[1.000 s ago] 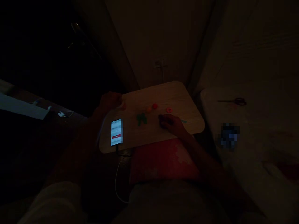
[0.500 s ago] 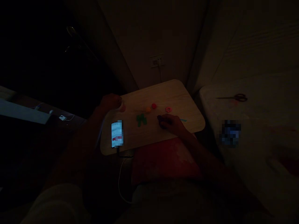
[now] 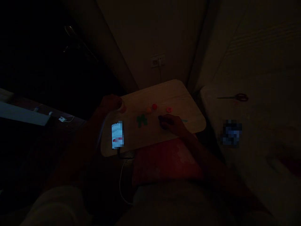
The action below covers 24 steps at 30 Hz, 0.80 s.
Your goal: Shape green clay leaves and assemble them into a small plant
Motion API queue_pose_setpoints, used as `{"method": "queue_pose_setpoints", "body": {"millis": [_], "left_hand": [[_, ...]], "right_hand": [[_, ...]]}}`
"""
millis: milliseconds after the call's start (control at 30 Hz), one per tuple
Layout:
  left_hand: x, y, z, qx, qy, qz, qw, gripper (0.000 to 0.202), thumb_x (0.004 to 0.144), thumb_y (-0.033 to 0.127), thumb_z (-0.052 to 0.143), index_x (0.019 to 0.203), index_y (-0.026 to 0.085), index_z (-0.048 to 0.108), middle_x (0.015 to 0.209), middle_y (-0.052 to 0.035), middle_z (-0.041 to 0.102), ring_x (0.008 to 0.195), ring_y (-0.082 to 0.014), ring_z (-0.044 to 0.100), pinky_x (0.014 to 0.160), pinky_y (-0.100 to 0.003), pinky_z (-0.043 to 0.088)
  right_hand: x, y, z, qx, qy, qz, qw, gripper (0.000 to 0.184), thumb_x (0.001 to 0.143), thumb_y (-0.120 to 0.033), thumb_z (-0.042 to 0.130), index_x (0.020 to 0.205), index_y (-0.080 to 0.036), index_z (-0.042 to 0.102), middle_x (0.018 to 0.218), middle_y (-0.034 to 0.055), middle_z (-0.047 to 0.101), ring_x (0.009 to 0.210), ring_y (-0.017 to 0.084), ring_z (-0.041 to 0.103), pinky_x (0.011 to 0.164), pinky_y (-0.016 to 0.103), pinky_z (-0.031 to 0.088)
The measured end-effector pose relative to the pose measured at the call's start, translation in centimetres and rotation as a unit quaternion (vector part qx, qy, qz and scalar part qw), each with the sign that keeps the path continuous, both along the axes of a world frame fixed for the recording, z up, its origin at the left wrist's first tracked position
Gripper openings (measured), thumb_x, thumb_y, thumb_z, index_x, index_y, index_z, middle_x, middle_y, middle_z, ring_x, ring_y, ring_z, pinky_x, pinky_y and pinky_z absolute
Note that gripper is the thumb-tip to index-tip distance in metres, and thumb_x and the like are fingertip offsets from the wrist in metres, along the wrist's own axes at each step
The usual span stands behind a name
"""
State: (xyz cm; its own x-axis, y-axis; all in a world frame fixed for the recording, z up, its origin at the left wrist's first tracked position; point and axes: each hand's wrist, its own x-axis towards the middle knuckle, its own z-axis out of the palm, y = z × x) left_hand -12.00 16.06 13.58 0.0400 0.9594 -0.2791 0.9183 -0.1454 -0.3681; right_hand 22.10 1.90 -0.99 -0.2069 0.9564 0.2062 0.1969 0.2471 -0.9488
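Note:
In dim light, my left hand [image 3: 111, 103] is at the left side of the small table [image 3: 183, 91], its fingers closed around a small pale tub [image 3: 122, 108] with a pinkish side. My right hand [image 3: 175, 125] rests over the table's near right part, closed on a dark purple lump [image 3: 162, 121]. A green branching piece [image 3: 142, 121] lies to its left. Farther back are an orange ball [image 3: 149, 110], a red ball [image 3: 154, 106] and a pink flower-shaped piece [image 3: 169, 110]. Beside my right hand lies a light blue strip [image 3: 184, 120].
A lit phone [image 3: 117, 135] lies on the table's near left corner, with a white cable [image 3: 120, 182] hanging below. Scissors [image 3: 235, 97] lie on a pale surface to the right. Behind the table, a wall socket [image 3: 157, 60] has a plug in it.
The view has shifted very slightly and looks a little darker. Both hands keep their places and their holds.

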Motion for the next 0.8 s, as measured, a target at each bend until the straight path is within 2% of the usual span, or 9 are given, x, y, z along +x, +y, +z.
{"method": "queue_pose_setpoints", "body": {"millis": [133, 300, 433, 600, 800], "left_hand": [[-0.6, 0.1, -0.5, 0.021, 0.001, -0.016, 1.000, 0.035, 0.094, 0.034, 0.054, 0.106, 0.014, 0.080, 0.117, -0.0181, 0.076, 0.110, -0.0388, 0.070, 0.091, -0.042, 0.050], [-1.5, 0.0, -0.9, 0.022, -0.006, -0.031, 0.999, 0.031, 0.086, 0.035, 0.059, 0.099, 0.019, 0.082, 0.110, -0.0152, 0.078, 0.104, -0.0370, 0.072, 0.087, -0.039, 0.050], [-1.7, -0.3, -1.0, 0.023, -0.007, -0.044, 0.999, 0.029, 0.085, 0.032, 0.056, 0.096, 0.021, 0.080, 0.108, -0.0136, 0.078, 0.101, -0.0336, 0.072, 0.082, -0.035, 0.049], [-2.2, -0.5, -0.1, 0.044, -0.061, -0.008, 0.997, 0.024, 0.081, 0.040, 0.062, 0.086, 0.021, 0.076, 0.095, -0.0086, 0.077, 0.093, -0.0289, 0.070, 0.078, -0.030, 0.045], [-3.9, -0.2, 1.5, 0.081, -0.160, 0.029, 0.983, 0.026, 0.071, 0.043, 0.073, 0.066, 0.020, 0.062, 0.075, -0.0021, 0.067, 0.080, -0.0209, 0.062, 0.073, -0.028, 0.039]], "right_hand": [[0.0, -0.1, 0.2, 0.000, 0.007, -0.007, 1.000, 0.030, 0.084, -0.041, 0.072, 0.104, -0.020, 0.079, 0.088, 0.0049, 0.078, 0.075, 0.020, 0.068, 0.070, 0.031, 0.052], [0.0, -0.1, 0.2, 0.003, 0.003, 0.002, 1.000, 0.031, 0.083, -0.043, 0.072, 0.104, -0.021, 0.079, 0.090, 0.0052, 0.078, 0.075, 0.020, 0.068, 0.071, 0.031, 0.052], [0.0, -0.1, 0.1, -0.006, 0.004, 0.003, 1.000, 0.031, 0.083, -0.042, 0.072, 0.104, -0.021, 0.079, 0.088, 0.0050, 0.078, 0.073, 0.020, 0.067, 0.069, 0.031, 0.052], [0.1, -0.2, 0.1, -0.009, 0.021, -0.005, 1.000, 0.031, 0.083, -0.042, 0.073, 0.104, -0.021, 0.080, 0.092, 0.0062, 0.079, 0.078, 0.022, 0.070, 0.070, 0.032, 0.054], [0.2, -0.2, -0.1, -0.008, 0.008, 0.007, 1.000, 0.031, 0.084, -0.043, 0.073, 0.105, -0.021, 0.079, 0.088, 0.0053, 0.078, 0.074, 0.021, 0.068, 0.069, 0.031, 0.053]]}}
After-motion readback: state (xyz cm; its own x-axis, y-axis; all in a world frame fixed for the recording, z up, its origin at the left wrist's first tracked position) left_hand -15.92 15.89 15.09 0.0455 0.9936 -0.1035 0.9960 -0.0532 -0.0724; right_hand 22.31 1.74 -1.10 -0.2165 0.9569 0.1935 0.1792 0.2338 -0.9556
